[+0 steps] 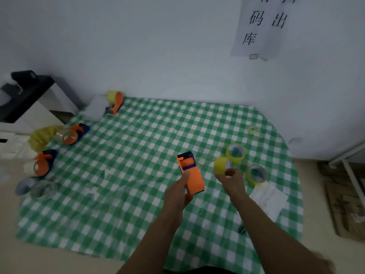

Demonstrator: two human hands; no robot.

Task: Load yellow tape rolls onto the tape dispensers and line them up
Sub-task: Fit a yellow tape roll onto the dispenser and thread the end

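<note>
My left hand [178, 192] grips an orange and blue tape dispenser [191, 174] above the middle of the green checked cloth [138, 155]. It carries no roll. My right hand [232, 179] holds a yellow tape roll [220, 165] just right of the dispenser, not touching it. Two more yellow rolls lie on the cloth, one behind my right hand [236, 153] and one to its right [256, 175]. A dispenser with a yellow roll [115, 102] stands at the far left corner. Two other dispensers [72, 134] [43, 164] lie along the left edge with pale rolls.
A white paper sheet [269, 198] lies by my right forearm. Grey tape rolls [36, 187] and a crumpled yellow bag [40, 137] sit at the left edge. A white cabinet with a black top [25, 107] stands at the left. The white wall is behind the cloth.
</note>
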